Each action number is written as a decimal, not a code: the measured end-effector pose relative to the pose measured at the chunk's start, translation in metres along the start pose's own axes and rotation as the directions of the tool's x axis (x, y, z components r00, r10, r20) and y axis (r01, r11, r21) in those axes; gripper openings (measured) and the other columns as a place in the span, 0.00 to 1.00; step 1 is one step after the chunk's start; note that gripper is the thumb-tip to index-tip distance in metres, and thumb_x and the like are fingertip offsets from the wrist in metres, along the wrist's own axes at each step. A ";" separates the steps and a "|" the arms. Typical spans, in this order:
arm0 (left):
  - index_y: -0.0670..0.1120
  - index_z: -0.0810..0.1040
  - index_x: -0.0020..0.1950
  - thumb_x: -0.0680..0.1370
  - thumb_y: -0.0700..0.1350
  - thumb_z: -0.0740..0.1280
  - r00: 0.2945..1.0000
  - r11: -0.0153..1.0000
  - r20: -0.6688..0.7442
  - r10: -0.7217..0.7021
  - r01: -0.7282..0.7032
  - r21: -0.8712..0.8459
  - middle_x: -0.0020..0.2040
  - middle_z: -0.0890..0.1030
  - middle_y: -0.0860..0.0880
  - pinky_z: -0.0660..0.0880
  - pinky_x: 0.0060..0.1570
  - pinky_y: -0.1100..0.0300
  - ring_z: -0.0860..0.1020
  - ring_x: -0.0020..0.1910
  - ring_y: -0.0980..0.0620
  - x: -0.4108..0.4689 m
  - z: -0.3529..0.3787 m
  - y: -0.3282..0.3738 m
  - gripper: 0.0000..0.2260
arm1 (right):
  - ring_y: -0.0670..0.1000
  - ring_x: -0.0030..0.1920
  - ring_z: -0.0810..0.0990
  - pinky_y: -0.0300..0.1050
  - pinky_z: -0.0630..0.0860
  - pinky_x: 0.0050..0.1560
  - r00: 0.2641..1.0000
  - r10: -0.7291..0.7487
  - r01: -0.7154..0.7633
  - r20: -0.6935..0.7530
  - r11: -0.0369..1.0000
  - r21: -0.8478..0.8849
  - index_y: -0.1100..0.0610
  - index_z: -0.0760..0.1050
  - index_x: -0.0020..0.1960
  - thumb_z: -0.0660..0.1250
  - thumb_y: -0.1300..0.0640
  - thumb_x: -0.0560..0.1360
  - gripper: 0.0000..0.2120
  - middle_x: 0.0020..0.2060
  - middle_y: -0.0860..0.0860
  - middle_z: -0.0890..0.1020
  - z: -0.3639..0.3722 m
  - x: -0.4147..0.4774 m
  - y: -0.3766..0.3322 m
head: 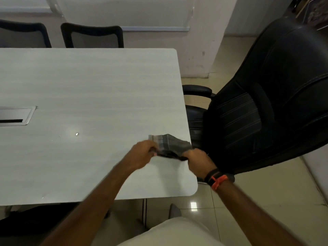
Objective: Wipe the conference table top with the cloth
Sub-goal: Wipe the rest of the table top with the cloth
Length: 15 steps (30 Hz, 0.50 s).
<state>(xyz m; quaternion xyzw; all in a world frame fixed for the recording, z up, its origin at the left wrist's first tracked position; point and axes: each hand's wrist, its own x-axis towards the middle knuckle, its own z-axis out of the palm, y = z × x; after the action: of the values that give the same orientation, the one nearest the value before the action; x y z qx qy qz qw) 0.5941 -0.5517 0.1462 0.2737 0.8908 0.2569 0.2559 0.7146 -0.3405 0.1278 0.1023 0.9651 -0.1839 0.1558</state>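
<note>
- The cloth (170, 146), dark and checked, stretches left to right above the conference table (88, 86) near its right end.
- Left hand (143, 153) and right hand (197, 159) each grip one end.
- A black office chair (266, 103) stands just beside that end.

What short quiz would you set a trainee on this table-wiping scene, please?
1. True or false: the left hand and the right hand both hold the dark checked cloth near the picture's right end of the pale grey wood-grain conference table top.
2. Which wrist wears the black and orange bands? A: left. B: right. C: both.
3. Fill in: the silver metal cable hatch is set into the table top at the picture's ____ edge.
Key: 1 true. 2 B. 3 left.
</note>
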 end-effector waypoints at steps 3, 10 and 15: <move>0.45 0.79 0.62 0.80 0.36 0.64 0.980 0.992 0.191 -0.055 0.032 0.125 0.62 0.79 0.46 0.71 0.57 0.61 0.77 0.62 0.47 -0.021 0.041 -0.023 0.12 | 0.55 0.61 0.79 0.49 0.76 0.65 0.968 0.021 -0.026 0.249 1.000 0.014 0.53 0.78 0.66 0.60 0.67 0.81 0.18 0.59 0.54 0.82 0.058 -0.016 0.007; 0.51 0.76 0.67 0.82 0.45 0.63 0.967 0.983 0.188 -0.172 0.157 0.091 0.68 0.76 0.51 0.68 0.65 0.62 0.73 0.67 0.53 -0.046 0.063 -0.069 0.14 | 0.50 0.66 0.75 0.49 0.70 0.72 0.995 0.034 -0.052 0.089 0.977 0.207 0.52 0.77 0.66 0.63 0.56 0.82 0.13 0.63 0.50 0.79 0.093 -0.010 0.012; 0.51 0.75 0.68 0.82 0.48 0.63 0.970 0.977 0.124 -0.210 0.202 0.073 0.68 0.75 0.51 0.67 0.66 0.61 0.73 0.67 0.52 -0.038 0.068 -0.079 0.14 | 0.56 0.80 0.54 0.53 0.52 0.80 0.998 0.052 -0.054 0.017 0.984 0.167 0.51 0.59 0.80 0.55 0.49 0.85 0.25 0.81 0.53 0.59 0.109 0.027 -0.019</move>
<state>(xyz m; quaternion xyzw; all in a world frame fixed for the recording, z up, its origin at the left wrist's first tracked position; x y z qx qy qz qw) 0.6339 -0.6110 0.0613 0.2037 0.9030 0.1835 0.3308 0.7133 -0.3966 0.0282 0.1396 0.9421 -0.2609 0.1578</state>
